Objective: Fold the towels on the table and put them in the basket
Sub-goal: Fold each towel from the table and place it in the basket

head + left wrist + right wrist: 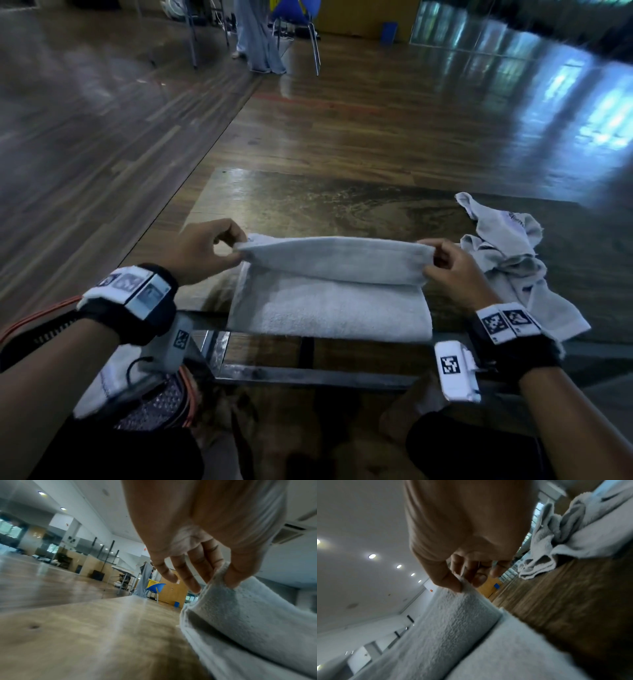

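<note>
A pale grey towel (329,308) lies at the near edge of the wooden table (308,202), its far half lifted and arched over the near half. My left hand (236,248) pinches the towel's raised left corner between thumb and finger, seen close in the left wrist view where the left hand (221,577) grips the towel (248,608). My right hand (433,260) pinches the raised right corner; the right wrist view shows the right hand (464,582) on the towel (453,622). No basket is in view.
A second, crumpled grey towel (513,253) lies on the table's right side, close to my right wrist, also the crumpled towel (565,534). A white cloth (113,380) hangs by my left forearm. Far off stand a blue chair (294,13) and a person's legs (257,37).
</note>
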The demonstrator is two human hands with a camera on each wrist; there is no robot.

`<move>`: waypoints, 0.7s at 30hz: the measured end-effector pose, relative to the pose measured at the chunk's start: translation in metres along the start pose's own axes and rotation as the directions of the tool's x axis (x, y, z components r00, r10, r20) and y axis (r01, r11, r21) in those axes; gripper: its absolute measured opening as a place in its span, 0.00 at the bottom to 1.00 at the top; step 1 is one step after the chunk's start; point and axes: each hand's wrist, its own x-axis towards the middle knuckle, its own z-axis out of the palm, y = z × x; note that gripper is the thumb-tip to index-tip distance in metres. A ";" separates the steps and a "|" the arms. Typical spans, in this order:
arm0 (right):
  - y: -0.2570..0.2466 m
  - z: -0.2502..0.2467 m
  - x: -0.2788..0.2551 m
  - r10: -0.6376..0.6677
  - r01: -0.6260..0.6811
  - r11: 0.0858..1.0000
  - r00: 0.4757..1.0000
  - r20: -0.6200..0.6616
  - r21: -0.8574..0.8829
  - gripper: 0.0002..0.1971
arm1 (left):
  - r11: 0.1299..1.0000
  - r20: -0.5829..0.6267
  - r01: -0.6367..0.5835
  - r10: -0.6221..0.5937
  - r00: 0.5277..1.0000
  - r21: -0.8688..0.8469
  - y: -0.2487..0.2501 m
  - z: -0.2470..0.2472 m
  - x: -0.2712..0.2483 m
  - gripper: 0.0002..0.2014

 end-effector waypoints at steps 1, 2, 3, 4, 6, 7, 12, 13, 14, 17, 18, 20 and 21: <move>0.002 -0.002 -0.008 -0.027 0.030 0.997 0.999 0.042 -0.072 0.16 | 0.999 0.045 -0.036 0.034 0.998 0.033 0.001 0.000 -0.010 0.09; 0.006 -0.002 -0.016 -0.043 0.055 0.989 0.996 0.083 -0.139 0.14 | 0.996 0.097 -0.061 0.054 0.994 0.069 0.003 0.000 -0.019 0.09; 0.010 -0.002 -0.025 -0.054 0.075 0.980 0.992 0.116 -0.185 0.12 | 0.991 0.148 -0.073 0.056 0.987 0.113 0.004 0.001 -0.027 0.09; 0.014 -0.001 -0.033 -0.066 0.093 0.973 0.989 0.135 -0.209 0.11 | 0.983 0.185 -0.079 0.048 0.982 0.165 0.004 0.003 -0.034 0.08; 0.024 0.000 -0.049 -0.100 0.133 0.958 0.985 0.140 -0.254 0.10 | 0.961 0.193 -0.081 0.030 0.981 0.264 0.003 0.008 -0.044 0.06; 0.027 0.001 -0.055 -0.124 0.158 0.946 0.983 0.133 -0.283 0.09 | 0.952 0.179 -0.082 0.029 0.983 0.295 0.002 0.011 -0.048 0.06; 0.032 0.006 -0.069 -0.301 0.359 0.792 0.934 0.195 -0.495 0.08 | 0.900 0.201 -0.169 0.094 0.975 0.402 -0.001 0.025 -0.062 0.07; 0.032 0.006 -0.068 -0.324 0.389 0.753 0.921 0.214 -0.531 0.09 | 0.893 0.207 -0.188 0.110 0.972 0.409 -0.002 0.027 -0.062 0.07; 0.031 0.006 -0.066 -0.346 0.413 0.720 0.910 0.227 -0.558 0.09 | 0.888 0.208 -0.201 0.122 0.970 0.413 -0.002 0.028 -0.060 0.07; 0.030 0.010 -0.052 -0.394 0.443 0.672 0.892 0.221 -0.593 0.08 | 0.893 0.179 -0.160 0.091 0.980 0.421 -0.005 0.033 -0.049 0.05; 0.030 0.011 -0.045 -0.396 0.432 0.672 0.896 0.201 -0.602 0.07 | 0.894 0.161 -0.128 0.063 0.985 0.429 -0.007 0.034 -0.042 0.05; 0.030 0.014 -0.031 -0.356 0.358 0.703 0.925 0.132 -0.614 0.06 | 0.884 0.125 -0.069 0.012 0.992 0.463 -0.011 0.035 -0.026 0.06; 0.029 0.015 -0.025 -0.329 0.310 0.727 0.940 0.085 -0.613 0.07 | 0.873 0.108 -0.048 -0.006 0.994 0.485 -0.011 0.035 -0.018 0.06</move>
